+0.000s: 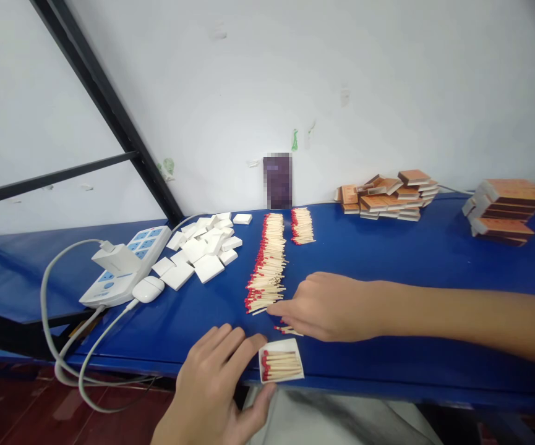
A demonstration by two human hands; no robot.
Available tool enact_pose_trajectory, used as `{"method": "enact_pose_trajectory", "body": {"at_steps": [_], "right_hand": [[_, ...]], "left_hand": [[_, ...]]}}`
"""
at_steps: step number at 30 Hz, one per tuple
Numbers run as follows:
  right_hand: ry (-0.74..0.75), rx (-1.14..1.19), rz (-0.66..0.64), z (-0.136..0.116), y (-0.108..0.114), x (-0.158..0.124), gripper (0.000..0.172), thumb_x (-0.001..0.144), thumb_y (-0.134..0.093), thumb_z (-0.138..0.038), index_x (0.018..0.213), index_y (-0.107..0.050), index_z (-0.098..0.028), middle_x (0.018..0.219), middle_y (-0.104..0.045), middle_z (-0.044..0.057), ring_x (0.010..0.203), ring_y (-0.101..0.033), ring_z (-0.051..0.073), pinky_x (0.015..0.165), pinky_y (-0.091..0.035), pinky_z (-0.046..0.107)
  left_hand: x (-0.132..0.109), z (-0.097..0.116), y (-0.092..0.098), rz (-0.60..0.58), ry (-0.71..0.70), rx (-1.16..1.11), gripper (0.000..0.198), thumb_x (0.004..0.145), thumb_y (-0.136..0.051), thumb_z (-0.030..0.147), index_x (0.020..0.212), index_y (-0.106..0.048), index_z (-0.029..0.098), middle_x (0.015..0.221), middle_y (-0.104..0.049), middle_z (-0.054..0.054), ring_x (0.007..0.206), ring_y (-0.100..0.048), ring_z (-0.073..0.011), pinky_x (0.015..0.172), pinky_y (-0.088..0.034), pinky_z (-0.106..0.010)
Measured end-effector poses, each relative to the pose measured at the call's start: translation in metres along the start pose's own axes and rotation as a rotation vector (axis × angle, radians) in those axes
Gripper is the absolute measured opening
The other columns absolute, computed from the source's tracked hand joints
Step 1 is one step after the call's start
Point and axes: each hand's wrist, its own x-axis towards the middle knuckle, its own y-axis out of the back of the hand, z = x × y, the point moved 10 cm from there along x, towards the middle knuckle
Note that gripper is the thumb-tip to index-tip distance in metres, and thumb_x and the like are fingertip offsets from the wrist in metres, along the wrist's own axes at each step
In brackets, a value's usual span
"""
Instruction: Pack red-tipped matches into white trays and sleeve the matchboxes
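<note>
Holds tray (290,345) by edges in left hand (211,377); with right hand (327,306) half-curled, cannot tell if gripping, touches matches (268,275) beyond tray; probably light, stiff, brittle; best pinched by bare wood.

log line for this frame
left hand: holding tray of matches | right hand: at near end of match row | white pieces: heaped left | orange boxes: piled right

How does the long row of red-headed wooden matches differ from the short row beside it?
The long row ends at the right hand; the short row lies well away.
The long row bends slightly; the short row looks straighter.
Both lie on the blue tabletop.
</note>
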Motion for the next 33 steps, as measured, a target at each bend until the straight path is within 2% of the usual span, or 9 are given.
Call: {"method": "enact_pose_trajectory", "body": {"at_steps": [7, 16, 23, 27, 33], "right_hand": [[-0.039, 0.123, -0.019, 0.007, 0.004, -0.001, 0.027, 0.102, -0.042, -0.024, 0.091, -0.064, -0.016, 0.068, -0.062, 0.003, 0.056, -0.049, 0.014, 0.053, -0.024, 0.028], [-0.021, 0.079, -0.024, 0.004, 0.000, 0.000, 0.025, 0.102, -0.044, -0.025, 0.093, -0.065, -0.014, 0.070, -0.063, 0.004, 0.057, -0.049, 0.015, 0.054, -0.024, 0.029], [-0.041, 0.047, -0.048, 0.007, -0.001, -0.001, 0.026, 0.102, -0.042, -0.023, 0.094, -0.065, -0.012, 0.069, -0.061, 0.003, 0.055, -0.042, 0.014, 0.052, -0.023, 0.029], [-0.066, 0.116, -0.022, 0.012, -0.001, -0.001, 0.026, 0.101, -0.043, -0.023, 0.096, -0.066, -0.013, 0.068, -0.060, 0.003, 0.056, -0.042, 0.013, 0.054, -0.024, 0.028], [-0.064, 0.234, 0.018, 0.014, 0.006, -0.001, 0.025, 0.097, -0.046, -0.019, 0.081, -0.065, -0.015, 0.066, -0.060, 0.001, 0.057, -0.043, 0.012, 0.056, -0.026, 0.027]], "left_hand": [[0.000, 0.000, -0.002, -0.001, 0.001, -0.001, 0.030, 0.087, -0.056, 0.033, 0.115, -0.058, 0.023, 0.092, -0.074, -0.005, 0.083, -0.070, -0.0265, 0.081, -0.054, -0.043], [0.000, 0.000, -0.001, 0.002, -0.002, -0.009, 0.030, 0.087, -0.056, 0.033, 0.115, -0.058, 0.022, 0.092, -0.073, -0.005, 0.083, -0.069, -0.0266, 0.080, -0.053, -0.043], [-0.001, -0.001, -0.002, 0.003, 0.004, -0.019, 0.030, 0.088, -0.056, 0.034, 0.115, -0.057, 0.023, 0.092, -0.073, -0.005, 0.082, -0.068, -0.0264, 0.080, -0.052, -0.042], [-0.002, -0.002, -0.003, 0.001, 0.001, -0.022, 0.031, 0.087, -0.057, 0.033, 0.116, -0.057, 0.022, 0.092, -0.072, -0.006, 0.083, -0.068, -0.0269, 0.080, -0.052, -0.043], [0.001, -0.003, -0.004, -0.038, 0.022, -0.056, 0.031, 0.086, -0.058, 0.031, 0.115, -0.060, 0.021, 0.101, -0.068, -0.009, 0.091, -0.066, -0.0268, 0.088, -0.051, -0.045]]}}
